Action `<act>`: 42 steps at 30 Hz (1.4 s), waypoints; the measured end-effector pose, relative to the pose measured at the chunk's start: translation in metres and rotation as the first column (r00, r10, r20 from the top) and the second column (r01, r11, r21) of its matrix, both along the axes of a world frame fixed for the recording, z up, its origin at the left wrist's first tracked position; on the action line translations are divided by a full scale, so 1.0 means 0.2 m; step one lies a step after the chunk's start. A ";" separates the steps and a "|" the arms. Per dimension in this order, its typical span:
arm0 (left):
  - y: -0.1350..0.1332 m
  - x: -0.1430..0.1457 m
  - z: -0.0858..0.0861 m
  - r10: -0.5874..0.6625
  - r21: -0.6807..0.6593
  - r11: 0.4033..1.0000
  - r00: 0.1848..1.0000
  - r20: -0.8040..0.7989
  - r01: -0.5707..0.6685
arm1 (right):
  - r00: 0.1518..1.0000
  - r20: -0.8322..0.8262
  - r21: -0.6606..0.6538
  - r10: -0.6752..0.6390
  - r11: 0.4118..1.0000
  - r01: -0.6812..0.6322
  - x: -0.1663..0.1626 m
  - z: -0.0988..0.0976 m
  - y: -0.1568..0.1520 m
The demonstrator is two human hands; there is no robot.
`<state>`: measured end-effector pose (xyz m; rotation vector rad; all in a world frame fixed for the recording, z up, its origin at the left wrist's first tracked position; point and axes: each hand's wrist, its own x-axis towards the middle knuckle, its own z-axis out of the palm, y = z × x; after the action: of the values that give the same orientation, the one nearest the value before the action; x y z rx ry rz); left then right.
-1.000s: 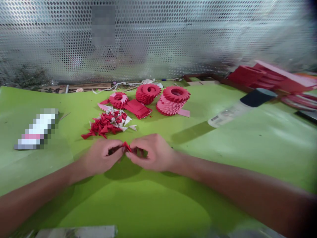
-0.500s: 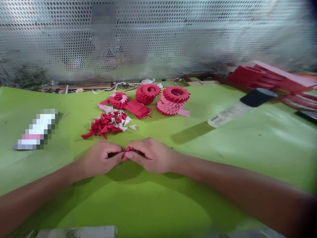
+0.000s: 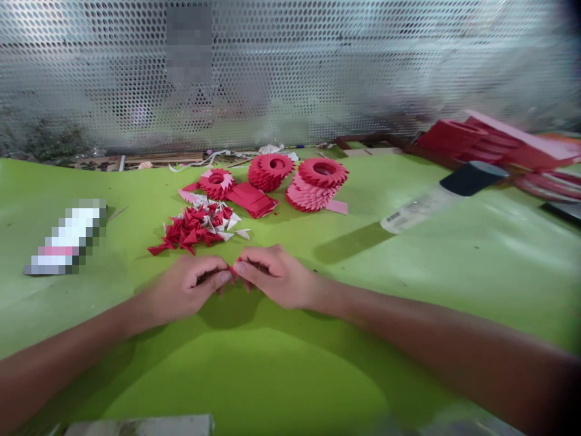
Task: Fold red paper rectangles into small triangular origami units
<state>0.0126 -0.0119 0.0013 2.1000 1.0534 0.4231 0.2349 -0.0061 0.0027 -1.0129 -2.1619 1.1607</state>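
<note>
Well to the left of the hands, a slim device (image 3: 66, 239) lies on the green tabletop (image 3: 254, 375); mosaic blurring hides anything written on its bright face. Beyond the left hand, at the back edge, a flat board (image 3: 97, 162) bears dark printed marks too small to read. The left hand (image 3: 193, 287) has its thumb and finger pinched on a small red folded piece (image 3: 233, 270). Just beyond it sits a loose pile of red and white folded paper pieces (image 3: 195, 227), with a small red-and-pink ring (image 3: 211, 188) behind. The red piece lies between the two hands, mostly covered by fingertips. Farther out, past both hands, are a stack of flat red papers (image 3: 252, 200) and a red ring stack (image 3: 261, 174). The right hand (image 3: 275, 278) pinches the piece's other side. Beyond it stands a taller pink stack topped in red (image 3: 311, 192). Farther right, a clear bottle (image 3: 420, 208) with a black cap carries a label with a dark block of print, illegible here. Red and pink paper bundles (image 3: 494, 142) rest at far right.
</note>
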 end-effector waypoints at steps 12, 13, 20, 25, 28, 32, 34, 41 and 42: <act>-0.01 0.00 0.01 -0.057 -0.011 0.998 0.998 -0.026 0.057 | 0.999 0.022 0.271 -0.030 0.962 0.023 0.00 -0.01 -0.01; -0.01 0.00 0.01 -0.056 -0.006 0.998 0.998 -0.031 0.056 | 0.999 0.035 0.282 -0.014 0.959 0.004 0.00 -0.01 -0.01; -0.01 0.00 0.00 -0.048 0.069 0.996 0.998 -0.030 0.050 | 0.994 0.112 0.293 0.007 0.955 -0.040 -0.01 -0.01 0.00; -0.01 0.00 -0.01 -0.108 0.243 0.962 0.991 -0.079 0.124 | 0.994 0.087 0.371 0.073 0.923 -0.100 0.00 -0.02 -0.01; -0.02 0.00 -0.02 -0.109 0.305 0.945 0.992 -0.057 0.122 | 0.993 0.104 0.333 0.058 0.939 -0.090 0.00 0.00 -0.01; -0.01 -0.01 -0.03 -0.061 0.304 0.951 0.998 0.029 0.050 | 0.987 0.149 0.274 0.053 0.957 -0.093 0.01 0.01 -0.01; -0.01 -0.01 -0.04 -0.073 0.311 0.949 0.997 0.036 0.058 | 0.984 0.165 0.300 0.061 0.948 -0.109 0.00 0.00 -0.01; -0.01 -0.01 -0.02 -0.087 0.343 0.935 0.996 -0.035 0.094 | 0.993 0.103 0.365 0.053 0.927 -0.087 0.00 -0.01 0.00; -0.01 -0.01 -0.02 -0.091 0.368 0.925 0.995 -0.037 0.098 | 0.994 0.097 0.370 0.046 0.926 -0.079 0.00 -0.01 0.00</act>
<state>0.0105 -0.0131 -0.0026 2.4804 0.9324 0.5923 0.2348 -0.0065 0.0006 -0.8406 -2.3784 0.6983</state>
